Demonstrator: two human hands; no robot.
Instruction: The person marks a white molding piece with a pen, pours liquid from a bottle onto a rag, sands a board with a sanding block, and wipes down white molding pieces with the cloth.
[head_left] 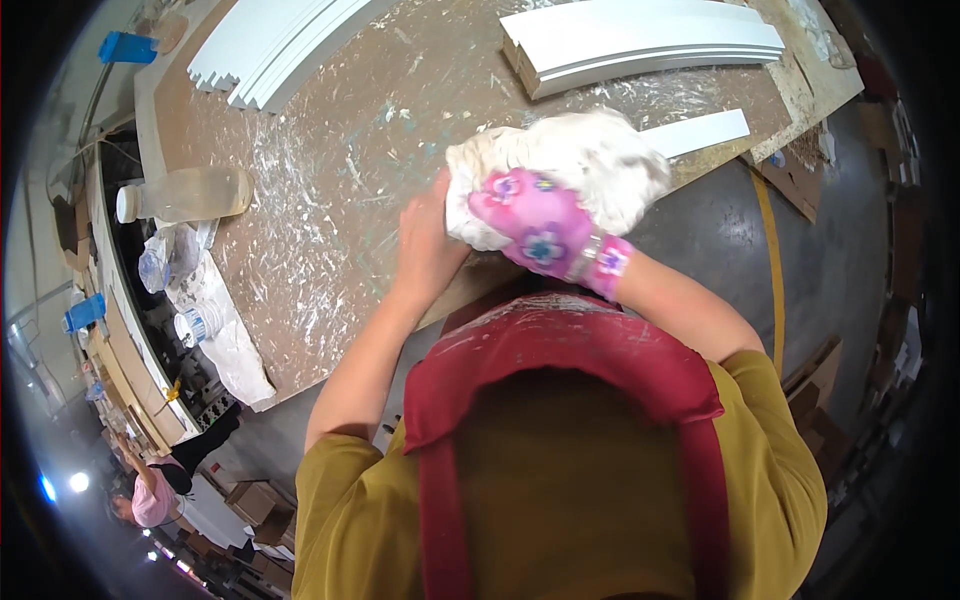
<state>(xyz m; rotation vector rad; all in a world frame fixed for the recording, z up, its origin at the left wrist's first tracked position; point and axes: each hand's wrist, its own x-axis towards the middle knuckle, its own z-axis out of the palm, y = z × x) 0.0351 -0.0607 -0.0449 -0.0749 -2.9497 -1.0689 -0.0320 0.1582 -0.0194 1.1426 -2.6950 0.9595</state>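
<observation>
My right hand (540,222), in a pink flowered glove, is closed on a bunched white cloth (600,165) at the table's near edge. From under the cloth's right side a flat white strip (700,133) sticks out, its other end covered. My bare left hand (430,235) is against the left side of the cloth with its fingers bent. Its fingertips and whatever they grip are hidden there.
White strips lie in a stack (640,42) at the far right and another (290,45) at the far left of the paint-spattered table (330,200). A capped bottle (195,194) lies at the left edge, near a small jar (197,325). Another person (155,495) is at lower left.
</observation>
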